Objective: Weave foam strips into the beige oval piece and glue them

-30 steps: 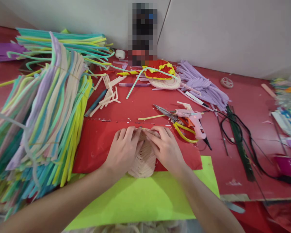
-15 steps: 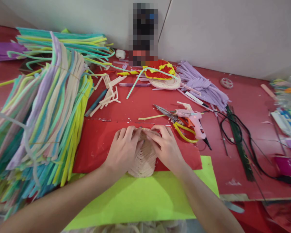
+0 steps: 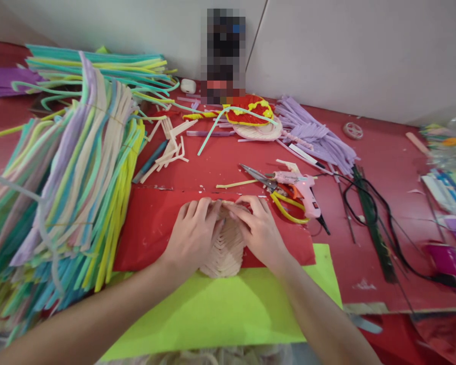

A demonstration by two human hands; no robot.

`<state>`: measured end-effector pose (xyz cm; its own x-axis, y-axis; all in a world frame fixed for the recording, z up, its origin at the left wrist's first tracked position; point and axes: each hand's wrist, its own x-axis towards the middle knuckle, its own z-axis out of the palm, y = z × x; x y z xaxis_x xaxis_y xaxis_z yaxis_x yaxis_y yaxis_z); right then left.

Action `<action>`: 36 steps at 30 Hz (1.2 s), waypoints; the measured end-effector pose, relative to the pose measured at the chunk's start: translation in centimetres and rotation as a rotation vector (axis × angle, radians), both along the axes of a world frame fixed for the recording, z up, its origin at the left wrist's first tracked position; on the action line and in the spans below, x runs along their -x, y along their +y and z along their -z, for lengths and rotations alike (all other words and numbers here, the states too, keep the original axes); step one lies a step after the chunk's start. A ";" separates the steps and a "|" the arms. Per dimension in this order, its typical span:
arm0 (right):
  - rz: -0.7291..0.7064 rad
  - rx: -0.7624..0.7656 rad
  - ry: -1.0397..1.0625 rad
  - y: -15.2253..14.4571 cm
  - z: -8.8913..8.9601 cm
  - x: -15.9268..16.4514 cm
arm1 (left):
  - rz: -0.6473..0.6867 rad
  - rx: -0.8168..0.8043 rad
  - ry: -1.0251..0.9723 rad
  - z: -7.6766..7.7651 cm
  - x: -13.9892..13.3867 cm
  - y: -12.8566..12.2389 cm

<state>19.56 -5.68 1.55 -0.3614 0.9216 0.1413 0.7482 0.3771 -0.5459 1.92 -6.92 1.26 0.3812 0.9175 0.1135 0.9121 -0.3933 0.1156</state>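
A beige oval piece (image 3: 228, 248), ribbed in a V pattern like bent pipe cleaners laid side by side, lies between my hands. My left hand (image 3: 193, 225) grips its far left edge with curled fingers. From the other side, my right hand (image 3: 256, 220) pinches the far right edge near the tip. My fingertips almost meet there and cover most of the far end. Beneath the piece are a red sheet (image 3: 148, 233) and, closer to me, a lime-green sheet (image 3: 213, 314).
Bundled pastel pipe cleaners (image 3: 72, 172) heap up at left. Yellow-handled scissors (image 3: 289, 205) and a pink glue gun (image 3: 302, 190) lie beyond my right hand. A black cable (image 3: 391, 223) winds along the right. Lilac pipe cleaners (image 3: 319, 132) and a red-and-yellow piece (image 3: 247, 111) sit by the wall.
The camera view has shifted very slightly. Both hands keep the same hold on the beige piece.
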 end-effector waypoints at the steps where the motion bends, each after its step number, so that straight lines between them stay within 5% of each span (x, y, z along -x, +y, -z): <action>1: 0.001 0.001 0.005 0.0 0.0 0.0 | 0.001 -0.005 0.008 0.0 0.0 0.0; 25: 0.037 -0.029 0.133 0.4 0.2 -0.3 | 0.001 -0.008 -0.004 -0.2 0.1 0.0; 31: 0.399 -0.330 0.121 1.6 -1.0 -3.2 | -0.056 -0.024 -0.064 -0.1 0.4 0.3; 36: 0.734 -0.387 -0.074 2.3 0.3 -9.0 | -0.096 -0.037 -0.111 -0.2 0.7 0.5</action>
<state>28.60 -3.39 1.30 0.2921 0.8178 0.4958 0.9056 -0.0699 -0.4183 1.26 -6.39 1.50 0.2754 0.9434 0.1847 0.9280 -0.3111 0.2049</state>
